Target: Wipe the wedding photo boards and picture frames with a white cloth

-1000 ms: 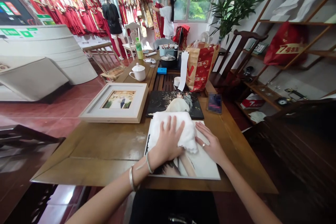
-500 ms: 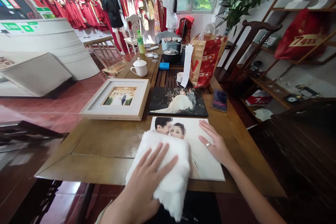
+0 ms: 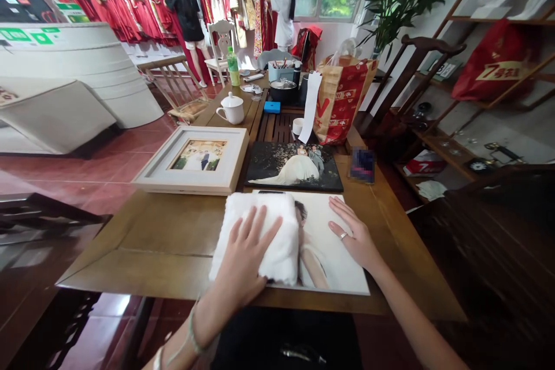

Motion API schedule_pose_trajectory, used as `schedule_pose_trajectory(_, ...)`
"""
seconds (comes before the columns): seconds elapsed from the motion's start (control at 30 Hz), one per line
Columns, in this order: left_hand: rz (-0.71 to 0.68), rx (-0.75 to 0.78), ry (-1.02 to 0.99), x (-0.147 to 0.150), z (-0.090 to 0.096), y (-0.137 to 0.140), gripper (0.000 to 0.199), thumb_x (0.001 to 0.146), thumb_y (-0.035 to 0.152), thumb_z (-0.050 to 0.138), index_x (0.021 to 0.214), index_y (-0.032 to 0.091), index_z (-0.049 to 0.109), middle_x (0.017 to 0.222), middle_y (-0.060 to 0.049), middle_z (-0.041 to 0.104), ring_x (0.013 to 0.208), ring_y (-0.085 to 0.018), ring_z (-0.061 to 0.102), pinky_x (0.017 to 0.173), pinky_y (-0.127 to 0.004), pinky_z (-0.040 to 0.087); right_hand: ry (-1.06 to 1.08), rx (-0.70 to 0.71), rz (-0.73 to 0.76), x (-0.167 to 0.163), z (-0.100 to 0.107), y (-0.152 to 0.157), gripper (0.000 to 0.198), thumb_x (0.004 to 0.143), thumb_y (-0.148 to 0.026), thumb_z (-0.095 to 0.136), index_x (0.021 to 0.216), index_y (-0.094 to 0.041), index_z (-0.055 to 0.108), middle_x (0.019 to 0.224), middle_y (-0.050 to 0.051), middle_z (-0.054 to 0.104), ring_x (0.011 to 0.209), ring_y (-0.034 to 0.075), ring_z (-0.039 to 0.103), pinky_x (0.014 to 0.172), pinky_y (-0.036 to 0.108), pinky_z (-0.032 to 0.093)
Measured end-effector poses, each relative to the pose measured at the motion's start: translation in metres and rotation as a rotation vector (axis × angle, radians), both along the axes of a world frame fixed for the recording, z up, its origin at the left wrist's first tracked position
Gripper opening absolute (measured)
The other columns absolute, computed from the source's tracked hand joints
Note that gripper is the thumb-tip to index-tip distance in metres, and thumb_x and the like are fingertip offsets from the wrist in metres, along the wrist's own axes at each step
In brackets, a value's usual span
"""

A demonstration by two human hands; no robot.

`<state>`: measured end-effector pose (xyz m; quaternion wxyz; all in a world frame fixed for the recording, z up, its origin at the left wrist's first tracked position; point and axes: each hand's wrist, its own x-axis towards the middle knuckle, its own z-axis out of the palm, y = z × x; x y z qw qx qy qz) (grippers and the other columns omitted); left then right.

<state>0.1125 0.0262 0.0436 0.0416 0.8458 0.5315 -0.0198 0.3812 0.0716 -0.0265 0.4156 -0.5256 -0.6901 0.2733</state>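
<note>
A white folded towel (image 3: 280, 237) covers the left part of a light wedding photo panel (image 3: 333, 266) at the table's near edge. Across the towel lies my left hand (image 3: 249, 245), flat, fingers spread and pressing on it. My right hand (image 3: 353, 234), with a ring on it, rests flat on the panel's upper right edge, fingers stretched out. Just beyond the panel is a dark wedding photo panel (image 3: 269, 156). To its left sits a pale framed photo (image 3: 143, 176). Part of the light panel's picture is hidden under the towel.
Farther up the wooden table (image 3: 143, 237) stand a lidded white mug (image 3: 232, 110), a green bottle (image 3: 233, 66), a blue box (image 3: 272, 107) and a large paper bag (image 3: 340, 104). A phone-like object (image 3: 362, 165) lies at right. Two people are by the hanging garments.
My left hand has pushed the towel away from me and slightly left along the photo panel. The towel now lies flatter, its hanging corner pulled up. My right hand stays in place.
</note>
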Motion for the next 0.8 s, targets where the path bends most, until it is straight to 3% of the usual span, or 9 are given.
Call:
schedule_pose_trajectory(0.17,0.025,0.053,-0.010,-0.039,-0.008,-0.065,0.097,0.058,0.016,0.051,0.147,0.029,0.014,0.154,-0.004,0.009,0.139,-0.034,0.012,0.107,-0.048,0.022,-0.012,0.005,-0.004,0.000,-0.001,0.000,0.044,0.087,-0.036,0.054,0.130,-0.027,0.052,0.140,0.007,0.048,0.134,0.026,0.038,0.112,0.052,0.026)
schedule_pose_trajectory(0.3,0.011,0.037,0.007,-0.046,-0.006,-0.083,0.097,0.057,0.018,0.050,0.147,0.030,0.016,0.154,-0.004,0.011,0.139,-0.034,0.014,0.106,-0.046,0.022,-0.019,0.000,0.001,-0.001,0.000,0.000,0.044,0.087,-0.034,0.053,0.130,-0.027,0.052,0.140,0.007,0.048,0.134,0.025,0.037,0.112,0.051,0.028)
schedule_pose_trajectory(0.5,0.035,-0.010,0.036,-0.011,-0.001,-0.035,0.104,0.051,0.013,0.056,0.146,0.030,0.016,0.155,-0.011,0.007,0.138,-0.040,0.009,0.103,-0.054,0.019,-0.043,0.003,0.025,0.001,0.000,0.000,0.045,0.088,-0.036,0.052,0.132,-0.028,0.049,0.143,0.005,0.045,0.135,0.025,0.035,0.113,0.051,0.025)
schedule_pose_trajectory(0.67,-0.052,-0.006,-0.006,0.026,-0.001,0.023,0.100,0.059,0.023,0.066,0.146,0.024,0.016,0.153,-0.018,0.011,0.138,-0.039,0.007,0.105,-0.055,0.015,-0.045,-0.016,0.024,0.002,0.000,0.000,0.047,0.088,-0.040,0.052,0.133,-0.027,0.049,0.144,0.006,0.044,0.136,0.025,0.035,0.113,0.049,0.025)
schedule_pose_trajectory(0.8,-0.034,-0.039,-0.060,0.034,0.006,0.043,0.089,0.065,0.017,0.059,0.145,0.022,0.021,0.152,-0.018,0.014,0.140,-0.035,0.005,0.107,-0.053,0.014,-0.045,-0.021,0.025,0.002,0.001,0.000,0.047,0.088,-0.040,0.051,0.133,-0.027,0.049,0.144,0.007,0.043,0.136,0.026,0.034,0.113,0.050,0.026)
